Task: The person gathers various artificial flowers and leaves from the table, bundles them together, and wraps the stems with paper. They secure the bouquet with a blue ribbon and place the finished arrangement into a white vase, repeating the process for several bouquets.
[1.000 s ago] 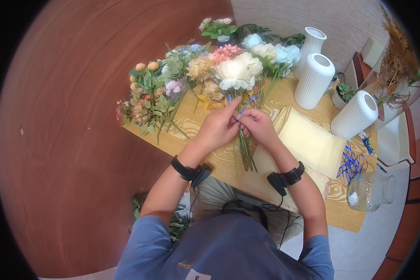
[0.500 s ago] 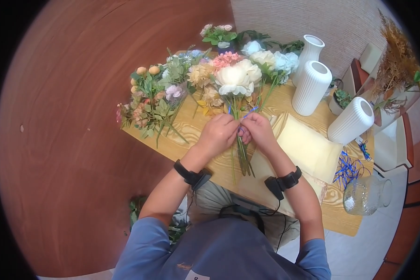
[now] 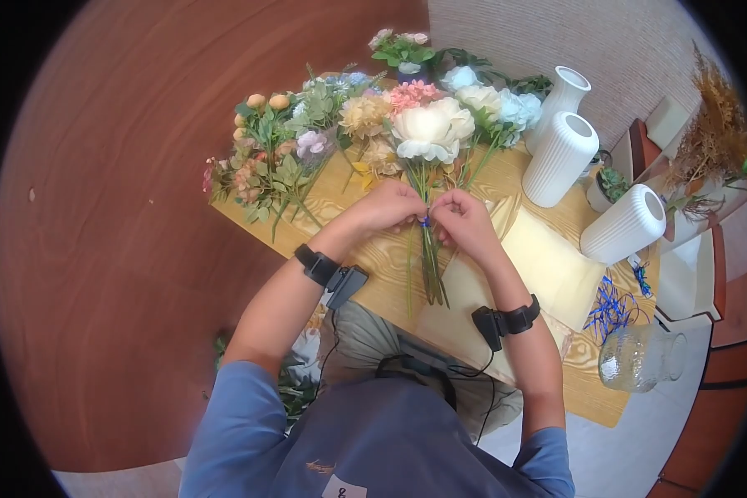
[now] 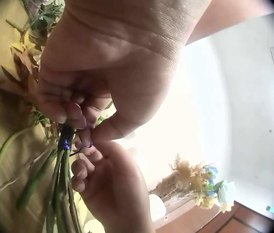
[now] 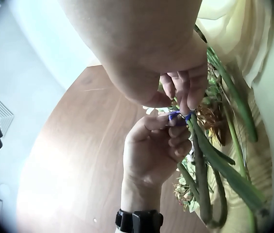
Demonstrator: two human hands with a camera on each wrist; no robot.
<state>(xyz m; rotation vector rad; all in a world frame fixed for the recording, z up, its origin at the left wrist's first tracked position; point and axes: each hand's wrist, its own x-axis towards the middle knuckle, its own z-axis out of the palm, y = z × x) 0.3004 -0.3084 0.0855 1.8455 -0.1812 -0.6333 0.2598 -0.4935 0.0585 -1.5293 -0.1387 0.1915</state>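
A blue ribbon (image 4: 65, 143) is wrapped round the green stems (image 3: 431, 270) of a bunch topped by a large white flower (image 3: 433, 130). The left hand (image 3: 388, 206) pinches the ribbon at the left side of the stems, with its fingers curled. On the other side, the right hand (image 3: 465, 222) has thumb and fingertips together at the ribbon; a small blue loop shows between the hands in the left wrist view. The right wrist view shows the blue ribbon (image 5: 175, 116) at the left hand's fingertips, against the stems.
Colourful flowers (image 3: 266, 170) lie at the table's left. White ribbed vases (image 3: 560, 159) stand at the right, near folded cream sheets (image 3: 548, 266). Tangled blue ribbon (image 3: 612, 305) and a glass jar (image 3: 635, 358) are at the right edge.
The left hand has shifted from a raised finger against the stems to a pinch at the ribbon. The two hands have drawn slightly apart, and the ribbon sits tighter round the stems.
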